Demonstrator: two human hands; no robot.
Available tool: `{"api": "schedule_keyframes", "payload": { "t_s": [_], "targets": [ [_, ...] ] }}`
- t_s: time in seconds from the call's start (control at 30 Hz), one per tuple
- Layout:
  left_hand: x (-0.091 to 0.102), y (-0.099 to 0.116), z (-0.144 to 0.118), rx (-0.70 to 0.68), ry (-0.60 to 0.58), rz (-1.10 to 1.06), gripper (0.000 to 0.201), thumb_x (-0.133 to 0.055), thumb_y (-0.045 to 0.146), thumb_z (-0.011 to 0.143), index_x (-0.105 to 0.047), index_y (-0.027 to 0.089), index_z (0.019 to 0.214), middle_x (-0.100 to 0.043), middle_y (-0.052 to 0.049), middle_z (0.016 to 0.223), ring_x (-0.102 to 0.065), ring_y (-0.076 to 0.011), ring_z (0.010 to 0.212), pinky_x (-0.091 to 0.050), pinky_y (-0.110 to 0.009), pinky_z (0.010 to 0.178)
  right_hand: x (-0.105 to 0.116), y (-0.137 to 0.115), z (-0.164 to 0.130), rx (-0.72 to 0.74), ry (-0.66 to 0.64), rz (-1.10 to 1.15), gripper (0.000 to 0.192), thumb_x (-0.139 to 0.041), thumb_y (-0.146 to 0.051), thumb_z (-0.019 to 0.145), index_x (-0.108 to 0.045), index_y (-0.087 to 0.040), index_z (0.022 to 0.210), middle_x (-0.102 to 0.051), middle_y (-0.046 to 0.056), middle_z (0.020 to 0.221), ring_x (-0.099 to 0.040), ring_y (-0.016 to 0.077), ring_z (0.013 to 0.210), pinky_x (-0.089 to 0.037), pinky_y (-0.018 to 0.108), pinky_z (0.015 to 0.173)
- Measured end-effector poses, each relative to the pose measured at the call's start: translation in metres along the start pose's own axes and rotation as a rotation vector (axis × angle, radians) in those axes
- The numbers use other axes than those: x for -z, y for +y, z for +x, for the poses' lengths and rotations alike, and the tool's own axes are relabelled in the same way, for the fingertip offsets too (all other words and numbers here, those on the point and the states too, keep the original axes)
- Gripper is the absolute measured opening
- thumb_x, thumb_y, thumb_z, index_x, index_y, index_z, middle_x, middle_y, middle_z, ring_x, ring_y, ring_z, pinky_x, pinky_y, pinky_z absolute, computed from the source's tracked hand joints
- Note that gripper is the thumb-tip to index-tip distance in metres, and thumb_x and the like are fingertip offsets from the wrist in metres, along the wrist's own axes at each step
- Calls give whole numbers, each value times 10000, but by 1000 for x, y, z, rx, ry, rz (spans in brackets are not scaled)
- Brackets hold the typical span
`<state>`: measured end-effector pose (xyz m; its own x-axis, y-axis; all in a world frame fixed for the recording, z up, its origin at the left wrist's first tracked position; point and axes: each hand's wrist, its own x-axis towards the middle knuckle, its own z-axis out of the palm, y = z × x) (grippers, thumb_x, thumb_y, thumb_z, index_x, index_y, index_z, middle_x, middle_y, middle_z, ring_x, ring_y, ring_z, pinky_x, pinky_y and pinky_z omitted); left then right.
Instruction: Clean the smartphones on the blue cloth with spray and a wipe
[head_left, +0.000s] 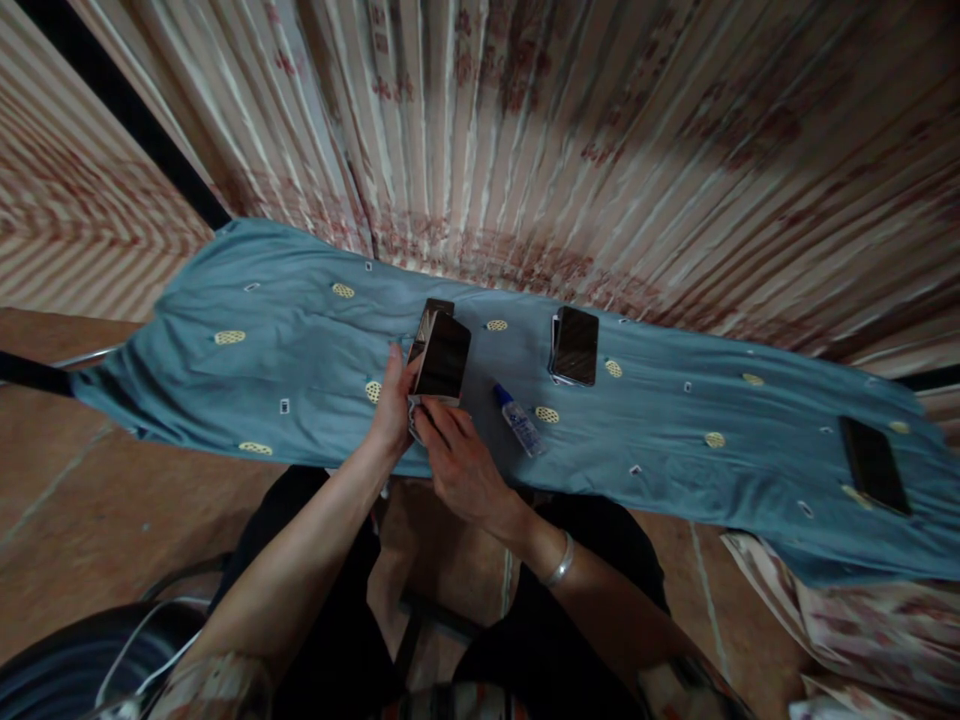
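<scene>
Holding dark-topped rectangular box (442, 360) over blue cloth (300, 335): left hand (391, 408) grips its side, right hand (461, 465) touches near edge, grip unclear. Blue-capped clear bottle (520, 424) lies beside, black-topped stack (576, 346), black slab (876, 465) farther right.

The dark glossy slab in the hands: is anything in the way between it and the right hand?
Nothing visible is. The right hand has its fingers right at the near edge of the dark glossy slab, and the left hand grips its left side. The blue-capped bottle lies off to the right.
</scene>
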<state>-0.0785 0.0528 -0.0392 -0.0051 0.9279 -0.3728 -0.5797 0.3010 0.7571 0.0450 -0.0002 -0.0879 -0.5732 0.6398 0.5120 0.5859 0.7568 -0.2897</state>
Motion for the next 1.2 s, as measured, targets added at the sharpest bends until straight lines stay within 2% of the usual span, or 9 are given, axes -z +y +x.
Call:
{"api": "schedule_keyframes", "payload": {
  "t_s": [0.2, 0.3, 0.43, 0.57, 0.7, 0.87, 1.2],
  "targets": [
    [-2, -6, 2, -5, -58, -27, 690, -498, 747, 917, -772, 159, 1153, -816, -134, 1002, -752, -349, 1064, -615, -404, 861, 2, 7, 4, -78, -6, 10, 581, -434, -46, 979, -448, -129, 1554, -553, 181, 1524, -533, 276, 1379, -499, 484, 1156],
    [-5, -9, 2, -7, -73, -32, 673, -467, 729, 938, -782, 163, 1123, -816, -135, 991, -744, -342, 1104, -614, -397, 885, 3, 11, 7, -84, 6, 13, 585, -420, -42, 983, -440, -126, 1562, -555, 186, 1519, -512, 277, 1411, -487, 495, 1167],
    [-9, -11, 1, 28, -50, -45, 660, -430, 706, 963, -770, 175, 1159, -814, -125, 989, -745, -330, 1113, -619, -393, 890, 5, 17, 10, -98, 29, 5, 527, -412, -49, 995, -490, -69, 1515, -564, 218, 1504, -510, 288, 1408, -475, 494, 1174],
    [-10, -9, 0, 59, -27, -44, 646, -434, 705, 967, -756, 191, 1189, -812, -108, 971, -751, -327, 1090, -619, -398, 884, 5, 18, 10, -128, 15, 3, 555, -429, -48, 988, -469, -93, 1541, -549, 212, 1527, -512, 293, 1408, -464, 517, 1179],
    [-5, -7, 1, 29, -48, -33, 656, -499, 738, 925, -770, 175, 1127, -812, -112, 939, -754, -337, 1058, -615, -397, 866, 2, 13, 9, -86, 3, 1, 554, -426, -53, 988, -469, -72, 1540, -560, 221, 1517, -506, 295, 1413, -474, 503, 1172],
    [0, -10, 6, -3, -55, -26, 673, -509, 744, 903, -779, 154, 1081, -806, -109, 901, -767, -301, 996, -619, -374, 838, -1, 11, 9, -80, -4, 3, 553, -419, -60, 988, -471, -72, 1538, -560, 221, 1519, -502, 290, 1413, -490, 495, 1153],
    [6, -25, 9, 3, 31, -26, 587, -634, 708, 850, -765, 167, 1036, -799, -114, 973, -729, -311, 1118, -608, -379, 911, 2, 23, 16, -122, 43, -62, 490, -415, -49, 990, -544, -47, 1463, -583, 229, 1487, -537, 284, 1381, -480, 485, 1165]
  ]
}}
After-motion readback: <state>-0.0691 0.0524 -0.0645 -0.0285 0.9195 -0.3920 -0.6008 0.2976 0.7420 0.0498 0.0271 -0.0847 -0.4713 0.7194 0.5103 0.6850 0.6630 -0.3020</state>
